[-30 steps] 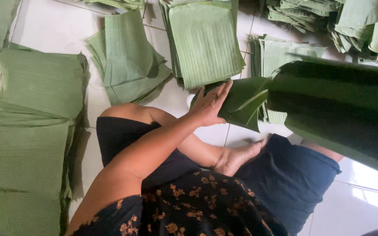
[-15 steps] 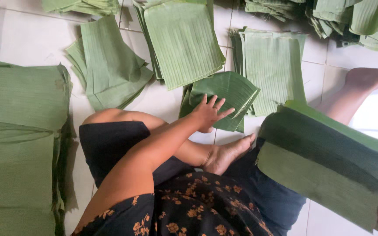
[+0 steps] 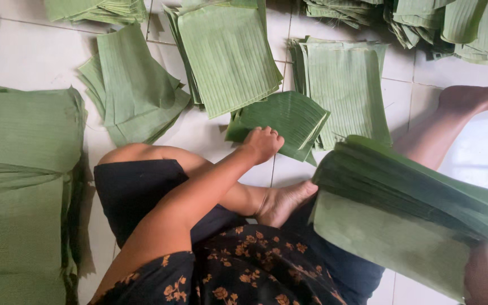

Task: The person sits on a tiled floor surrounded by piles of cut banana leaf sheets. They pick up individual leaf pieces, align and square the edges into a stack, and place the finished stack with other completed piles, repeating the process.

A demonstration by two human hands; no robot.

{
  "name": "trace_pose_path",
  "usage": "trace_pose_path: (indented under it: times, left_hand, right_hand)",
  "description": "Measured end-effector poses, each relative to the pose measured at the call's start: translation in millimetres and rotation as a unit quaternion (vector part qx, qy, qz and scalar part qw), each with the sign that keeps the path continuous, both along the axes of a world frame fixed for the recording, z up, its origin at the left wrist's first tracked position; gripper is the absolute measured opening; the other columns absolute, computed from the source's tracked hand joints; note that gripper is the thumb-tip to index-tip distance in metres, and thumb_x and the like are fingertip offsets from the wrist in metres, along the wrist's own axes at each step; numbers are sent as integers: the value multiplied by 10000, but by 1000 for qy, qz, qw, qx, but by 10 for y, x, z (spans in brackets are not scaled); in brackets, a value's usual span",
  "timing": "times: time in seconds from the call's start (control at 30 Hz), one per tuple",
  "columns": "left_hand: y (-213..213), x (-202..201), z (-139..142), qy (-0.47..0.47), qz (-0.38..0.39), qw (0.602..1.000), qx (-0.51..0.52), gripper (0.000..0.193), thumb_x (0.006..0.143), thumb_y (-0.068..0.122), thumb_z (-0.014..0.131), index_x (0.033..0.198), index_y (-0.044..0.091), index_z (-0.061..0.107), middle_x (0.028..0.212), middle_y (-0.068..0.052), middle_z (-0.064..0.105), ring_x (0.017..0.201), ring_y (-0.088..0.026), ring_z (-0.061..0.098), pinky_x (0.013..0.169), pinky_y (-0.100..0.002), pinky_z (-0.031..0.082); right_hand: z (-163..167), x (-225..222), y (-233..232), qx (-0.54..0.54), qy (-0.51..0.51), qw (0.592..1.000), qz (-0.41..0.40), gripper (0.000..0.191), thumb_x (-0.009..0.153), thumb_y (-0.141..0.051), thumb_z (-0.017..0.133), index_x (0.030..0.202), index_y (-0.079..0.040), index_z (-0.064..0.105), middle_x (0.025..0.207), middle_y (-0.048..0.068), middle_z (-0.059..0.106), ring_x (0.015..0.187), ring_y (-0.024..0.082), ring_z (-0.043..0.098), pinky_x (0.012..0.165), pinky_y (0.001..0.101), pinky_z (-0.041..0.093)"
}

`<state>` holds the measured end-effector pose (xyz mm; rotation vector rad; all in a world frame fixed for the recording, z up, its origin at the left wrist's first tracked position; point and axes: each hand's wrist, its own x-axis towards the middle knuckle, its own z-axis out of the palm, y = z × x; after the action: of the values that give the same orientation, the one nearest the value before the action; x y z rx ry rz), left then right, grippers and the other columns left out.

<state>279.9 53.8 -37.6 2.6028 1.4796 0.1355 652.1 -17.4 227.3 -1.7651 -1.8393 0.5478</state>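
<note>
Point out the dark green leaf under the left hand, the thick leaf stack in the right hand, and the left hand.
dark green leaf (image 3: 289, 116), head view, upper face
leaf stack (image 3: 402, 209), head view, layered edge
left hand (image 3: 262, 144), head view, knuckles

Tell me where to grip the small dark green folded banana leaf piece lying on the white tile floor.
Take the dark green folded banana leaf piece at its near lower-left corner, where the left hand rests on it. That edge lies on bare white tile floor; its right side overlaps the pale green square leaf stack. Probably pinch from above.
</note>
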Motion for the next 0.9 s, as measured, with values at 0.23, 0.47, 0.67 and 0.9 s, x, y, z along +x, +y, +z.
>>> trace_pose_path:
  times: [0.23, 0.47, 0.67, 0.9]
  left_hand:
    - [-77, -520, 1444, -73, 153, 969, 180, 90, 933, 100, 551, 1017, 134, 547, 759, -80, 686, 601, -285, 718, 444, -443, 526]
    - [-556, -1478, 2326, -236, 291, 889, 263, 427, 791, 75, 679, 1199, 73, 554, 953, -205, 711, 836, -444, 688, 655, -507, 524]
    - [-833, -1528, 2040, -407, 335, 838, 143, 126, 990, 96, 636, 1099, 31, 634, 894, -232, 691, 876, -451, 672, 711, -470, 521]
    - [-816, -1055, 1338, -611, 237, 743, -139, 292, 963, 173, 664, 1216, 26, 658, 1020, -101, 728, 932, -211, 696, 852, -335, 538]
  right_hand:
    - [-1532, 234, -486, -113, 99, 981, -122, 254, 1093, -199, 585, 1052, 42, 655, 903, 88, 656, 870, 158, 570, 800, 326, 470]
    - [-2479, -771, -145, -115, 64, 987, -93, 356, 967, -169, 660, 1258, 31, 617, 968, 165, 733, 899, 268, 726, 797, 369, 544]
    - [-1916, -1083, -283, 55, -171, 983, 31, 807, 901, -251, 734, 1533, 100, 375, 1488, 327, 496, 1307, 463, 526, 1053, 499, 467]
    - [-1661, -1379, 76, -228, 513, 822, 96, 875, 983, -567, 579, 1618, -26, 318, 1585, 184, 431, 1369, 285, 469, 1124, 437, 374]
